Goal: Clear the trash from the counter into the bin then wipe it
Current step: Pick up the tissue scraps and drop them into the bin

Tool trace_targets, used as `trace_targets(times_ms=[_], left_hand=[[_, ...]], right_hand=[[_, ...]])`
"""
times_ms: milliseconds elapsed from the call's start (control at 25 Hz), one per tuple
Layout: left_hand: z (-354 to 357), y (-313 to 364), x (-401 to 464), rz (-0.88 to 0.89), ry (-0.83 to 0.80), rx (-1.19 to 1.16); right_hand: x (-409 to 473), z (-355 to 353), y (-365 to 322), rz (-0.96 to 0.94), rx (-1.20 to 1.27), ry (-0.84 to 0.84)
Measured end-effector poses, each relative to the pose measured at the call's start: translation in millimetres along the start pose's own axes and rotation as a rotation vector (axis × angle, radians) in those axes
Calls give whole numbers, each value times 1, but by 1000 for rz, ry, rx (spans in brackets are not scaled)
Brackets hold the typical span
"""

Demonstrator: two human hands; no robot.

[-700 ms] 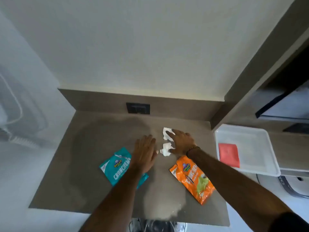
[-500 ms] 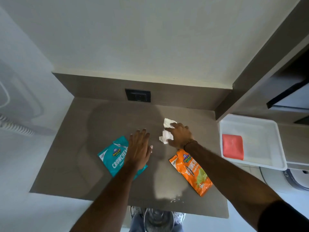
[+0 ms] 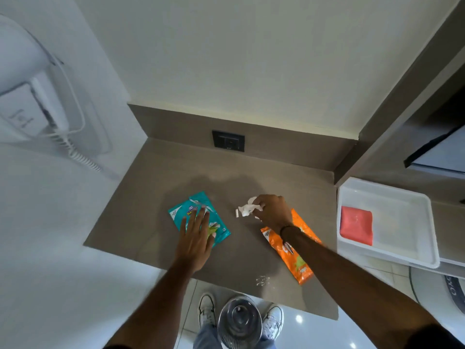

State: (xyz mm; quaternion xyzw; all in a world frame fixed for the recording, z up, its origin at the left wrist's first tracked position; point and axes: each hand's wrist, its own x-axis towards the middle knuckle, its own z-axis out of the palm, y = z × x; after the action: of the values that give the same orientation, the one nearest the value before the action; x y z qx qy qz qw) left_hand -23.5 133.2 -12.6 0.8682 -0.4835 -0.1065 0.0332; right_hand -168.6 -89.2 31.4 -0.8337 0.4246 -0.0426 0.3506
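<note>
My right hand [image 3: 273, 210] is closed on a crumpled white tissue [image 3: 245, 209] in the middle of the brown counter [image 3: 141, 210]. Under my right wrist and forearm lies an orange snack packet [image 3: 294, 258], partly hidden. My left hand [image 3: 197, 238] lies flat with fingers spread on a teal snack packet [image 3: 201, 210] and covers its near half. A round metal bin [image 3: 240, 321] stands on the floor below the counter's front edge, between my shoes.
A white tray [image 3: 402, 217] with a red cloth [image 3: 356, 229] in it sits right of the counter. A black socket plate [image 3: 228, 141] is on the back splash. A white wall phone [image 3: 47, 109] hangs at left. Small crumbs [image 3: 263, 280] lie near the front edge.
My right hand has gathered the two tissue pieces into one bunch in its grip. My left hand has slid left onto the teal packet. The view has tilted down, showing the bin.
</note>
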Motion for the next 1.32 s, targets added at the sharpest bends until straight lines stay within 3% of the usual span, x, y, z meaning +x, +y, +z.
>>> trace_targets(times_ms=[240,440,640,920,1120,1320], left_hand=[[22,-18,-22,26,-59,-102],[55,-37,-23,61,66,-59],[76,-46,-18,78,155,-2],[90,-48,-15,70,217,46],[97,-52,-14,102,263,68],[99,-54,-13,109,267,61]], right_hand=[[-116,62,-9,-192,-19,138],[-210,137,18,-200,-30,230],[-262,216,50,62,-57,110],[-239,289,118,565,-71,-91],[-223,329,160,700,58,-157],[-232,347,182,714,-84,-287]])
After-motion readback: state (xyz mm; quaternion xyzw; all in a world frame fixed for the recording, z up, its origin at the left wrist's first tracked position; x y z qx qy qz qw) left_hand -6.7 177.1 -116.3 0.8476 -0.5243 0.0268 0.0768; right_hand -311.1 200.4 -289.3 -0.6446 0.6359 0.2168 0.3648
